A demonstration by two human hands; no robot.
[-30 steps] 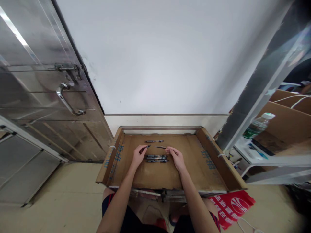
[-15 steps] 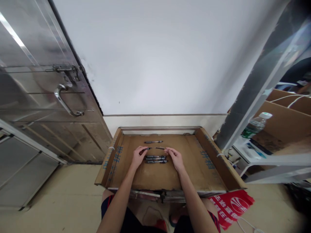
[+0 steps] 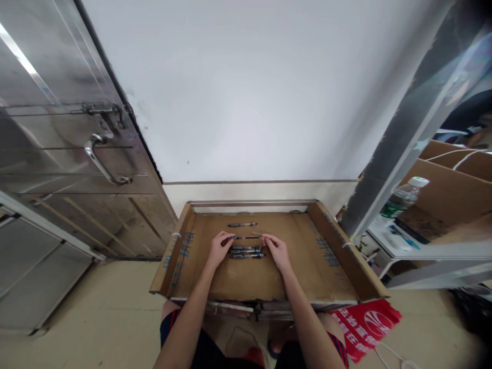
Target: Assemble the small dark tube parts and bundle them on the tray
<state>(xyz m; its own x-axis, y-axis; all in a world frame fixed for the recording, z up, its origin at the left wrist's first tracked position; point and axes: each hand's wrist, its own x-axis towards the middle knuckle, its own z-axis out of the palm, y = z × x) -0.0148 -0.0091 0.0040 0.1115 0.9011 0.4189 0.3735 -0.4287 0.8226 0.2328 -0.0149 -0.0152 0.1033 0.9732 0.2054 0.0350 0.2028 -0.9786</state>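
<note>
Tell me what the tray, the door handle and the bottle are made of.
Tray: matte brown cardboard, by its printed, folded walls. Door handle: polished metal, probably steel, from its bright reflections. Bottle: glossy, likely plastic; it is see-through.

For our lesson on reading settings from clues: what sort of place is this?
Probably a small workshop or utility room: a worn metal door with a bolt, a cardboard-lined work surface, and an open carton.
</note>
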